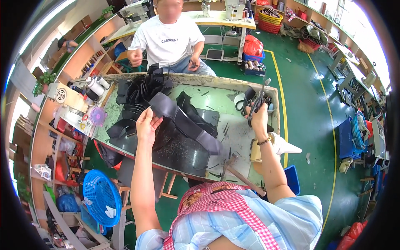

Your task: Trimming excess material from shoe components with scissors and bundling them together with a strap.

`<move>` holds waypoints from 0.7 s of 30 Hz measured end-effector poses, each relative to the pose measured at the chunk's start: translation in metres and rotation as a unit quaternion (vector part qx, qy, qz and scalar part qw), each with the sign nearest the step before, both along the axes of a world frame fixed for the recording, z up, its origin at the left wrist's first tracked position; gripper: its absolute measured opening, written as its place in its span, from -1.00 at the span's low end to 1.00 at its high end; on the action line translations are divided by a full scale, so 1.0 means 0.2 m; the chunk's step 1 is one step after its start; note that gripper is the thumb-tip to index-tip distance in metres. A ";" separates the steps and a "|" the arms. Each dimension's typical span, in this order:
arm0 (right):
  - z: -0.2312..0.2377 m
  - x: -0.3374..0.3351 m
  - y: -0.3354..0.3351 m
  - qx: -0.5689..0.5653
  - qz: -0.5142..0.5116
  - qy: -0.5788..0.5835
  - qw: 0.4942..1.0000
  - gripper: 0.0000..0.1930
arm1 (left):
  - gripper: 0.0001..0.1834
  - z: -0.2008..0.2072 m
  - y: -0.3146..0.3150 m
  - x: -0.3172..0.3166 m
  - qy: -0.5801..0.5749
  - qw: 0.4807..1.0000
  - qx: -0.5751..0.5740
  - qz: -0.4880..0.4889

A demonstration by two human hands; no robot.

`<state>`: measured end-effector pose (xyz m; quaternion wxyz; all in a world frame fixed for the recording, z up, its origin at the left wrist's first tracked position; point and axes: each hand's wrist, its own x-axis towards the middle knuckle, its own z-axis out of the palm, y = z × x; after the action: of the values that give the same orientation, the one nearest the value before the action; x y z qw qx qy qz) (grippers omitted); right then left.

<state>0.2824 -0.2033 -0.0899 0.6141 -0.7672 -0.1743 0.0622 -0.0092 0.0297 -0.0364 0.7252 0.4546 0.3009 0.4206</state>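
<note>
My left hand (pixel 147 125) pinches the upper end of a long black leather-like strip (pixel 183 121) with bent, flared ends. The strip slants down to the right over a dark cutting board (pixel 181 156). My right hand (pixel 259 116) is raised at the bench's right end, fingers wrapped round a dark metal hand tool (pixel 262 98) that points upward; its exact kind is hard to make out. Beside it, a white cup (pixel 239 101) with black-handled scissors stands among other tools. Stacked black curved pieces (pixel 143 91) lie beyond my left hand, and another black piece (pixel 196 114) lies behind the strip.
A hammer (pixel 227 166) lies near the bench's front edge, among black scraps. A co-worker (pixel 170 37) sits across the bench. At the left are a small purple fan (pixel 97 116) and a blue basket (pixel 102 198). A white cone (pixel 287 143) juts past the right edge.
</note>
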 end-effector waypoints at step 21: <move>0.05 -0.20 -0.05 0.198 -0.029 -0.183 0.963 -0.70 | -0.51 0.08 -0.52 -0.06 0.090 0.972 0.045 -0.213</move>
<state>0.2425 -0.2134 -0.0807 0.7129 -0.6334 -0.2700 -0.1331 -0.0203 -0.0734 -0.0208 0.7464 0.5767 0.2421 0.2272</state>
